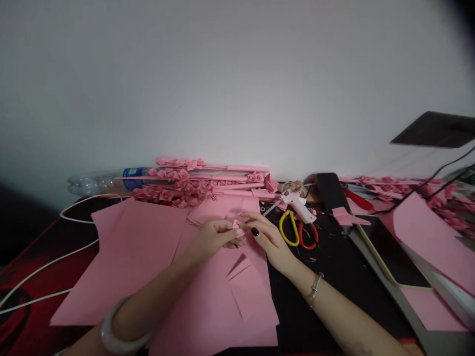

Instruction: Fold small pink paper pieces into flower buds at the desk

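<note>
My left hand (218, 235) pinches a small folded piece of pink paper (237, 226) between thumb and fingers, above the middle of the desk. Close beside it, my right hand (267, 240) has its fingers bent toward the same piece; its fingertips are at the paper's right edge, and I cannot tell whether they grip it. Below both hands lie large pink paper sheets (208, 306), with smaller cut pink pieces (248, 291) on top.
Pink paper flowers on stems (181, 188) lie along the wall beside a plastic bottle (92, 183). A glue gun (297, 203), scissors (289, 228) with yellow and red handles, a black phone (331, 190) and a tablet-like device (393, 252) are on the right. White cable (40, 269) runs at left.
</note>
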Motion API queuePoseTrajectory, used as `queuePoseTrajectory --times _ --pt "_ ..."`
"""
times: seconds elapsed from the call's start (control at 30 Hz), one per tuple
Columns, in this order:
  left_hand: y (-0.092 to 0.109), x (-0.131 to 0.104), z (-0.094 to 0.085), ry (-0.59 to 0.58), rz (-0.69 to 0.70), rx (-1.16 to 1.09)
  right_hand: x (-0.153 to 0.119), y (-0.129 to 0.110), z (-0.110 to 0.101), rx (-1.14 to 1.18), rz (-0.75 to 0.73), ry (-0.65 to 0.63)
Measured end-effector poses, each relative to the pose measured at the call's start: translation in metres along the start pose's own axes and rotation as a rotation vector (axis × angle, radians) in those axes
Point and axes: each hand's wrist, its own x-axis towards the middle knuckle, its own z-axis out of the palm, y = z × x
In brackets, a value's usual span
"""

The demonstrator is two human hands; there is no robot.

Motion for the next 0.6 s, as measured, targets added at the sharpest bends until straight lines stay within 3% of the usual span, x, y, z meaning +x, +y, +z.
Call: queuePoseTrajectory --times 0.27,0.43,0.6 --pt "0.006 -0.004 0.003 0.016 0.021 -0.053 0.001 0.004 0.0 -0.032 0.004 -0.002" --pt "0.002 -0.004 0.004 -0.053 0.059 -0.009 0.001 0.007 0.003 -0.059 0.074 0.091" --pt "-0.007 -0.001 0.007 -0.15 0.083 0.038 0.0 0.009 0.005 -0.262 0.101 -0.114"
